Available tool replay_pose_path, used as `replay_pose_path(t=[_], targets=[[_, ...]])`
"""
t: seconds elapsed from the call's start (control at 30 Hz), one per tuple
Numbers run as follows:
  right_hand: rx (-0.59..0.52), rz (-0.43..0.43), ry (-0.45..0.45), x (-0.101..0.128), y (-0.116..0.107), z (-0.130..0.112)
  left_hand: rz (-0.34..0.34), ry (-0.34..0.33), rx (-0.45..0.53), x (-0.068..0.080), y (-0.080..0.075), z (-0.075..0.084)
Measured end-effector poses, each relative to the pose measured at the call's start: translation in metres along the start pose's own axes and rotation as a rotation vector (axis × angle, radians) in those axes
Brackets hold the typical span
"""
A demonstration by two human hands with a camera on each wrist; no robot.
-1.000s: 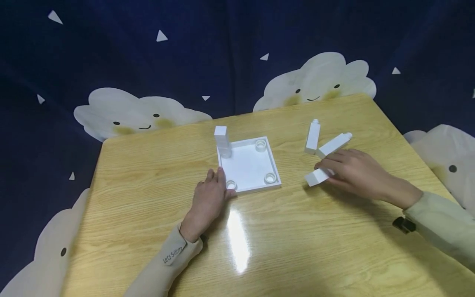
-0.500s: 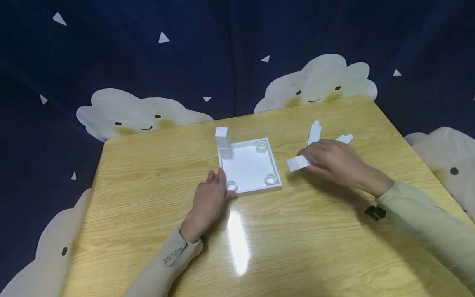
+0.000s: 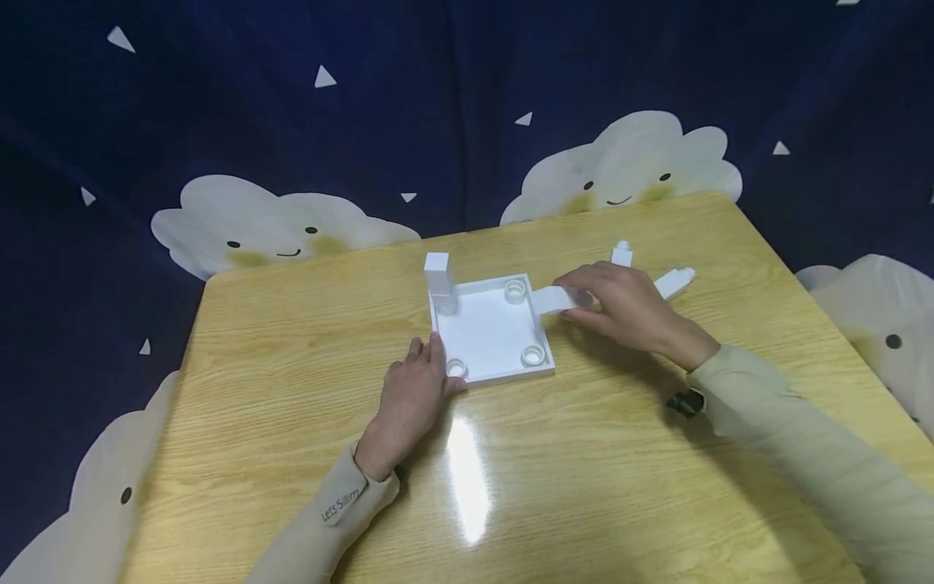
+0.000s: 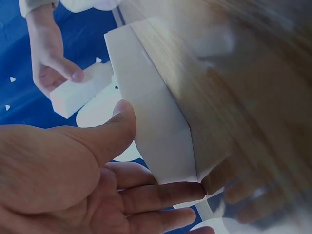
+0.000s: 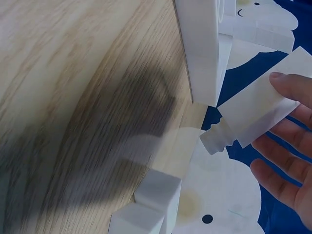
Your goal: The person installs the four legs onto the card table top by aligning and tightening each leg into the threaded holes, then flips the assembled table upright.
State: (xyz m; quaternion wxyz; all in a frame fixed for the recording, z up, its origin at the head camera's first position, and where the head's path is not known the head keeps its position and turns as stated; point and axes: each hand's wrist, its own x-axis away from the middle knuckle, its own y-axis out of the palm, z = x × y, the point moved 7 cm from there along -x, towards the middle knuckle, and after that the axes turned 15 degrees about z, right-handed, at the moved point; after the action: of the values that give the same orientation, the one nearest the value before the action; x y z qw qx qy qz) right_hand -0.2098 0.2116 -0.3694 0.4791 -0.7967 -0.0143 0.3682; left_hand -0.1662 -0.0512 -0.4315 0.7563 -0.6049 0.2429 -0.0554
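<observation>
Your right hand (image 3: 620,304) has carried the white peg (image 3: 554,299) leftward off the table; you pinch it now at the base plate (image 3: 490,328)'s right edge, near the far socket (image 3: 515,287). Your left hand (image 3: 412,393) stays flat-fingered against the plate's near-left corner, steadying it. Insertion looks imminent.

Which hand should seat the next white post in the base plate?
Right. The right hand already grips a white post at the base plate edge; the left hand steadies its near corner.
</observation>
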Motion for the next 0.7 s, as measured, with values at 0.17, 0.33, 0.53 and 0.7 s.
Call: replay_pose_path(t=[0.17,0.33,0.53,0.7], targets=[[-0.019,0.028,-0.006,-0.007,0.005,-0.003,-0.018,-0.006,-0.013,0.0,0.002,-0.001],[-0.032,0.033,-0.006,-0.014,0.008,-0.007,-0.015,-0.005,-0.011,0.001,0.002,-0.001],[-0.093,0.052,0.02,-0.022,0.01,-0.01,-0.019,-0.01,0.001,0.001,0.002,-0.001],[-0.199,0.076,0.082,-0.031,0.012,-0.011,-0.015,-0.011,0.006,0.001,0.002,-0.001]])
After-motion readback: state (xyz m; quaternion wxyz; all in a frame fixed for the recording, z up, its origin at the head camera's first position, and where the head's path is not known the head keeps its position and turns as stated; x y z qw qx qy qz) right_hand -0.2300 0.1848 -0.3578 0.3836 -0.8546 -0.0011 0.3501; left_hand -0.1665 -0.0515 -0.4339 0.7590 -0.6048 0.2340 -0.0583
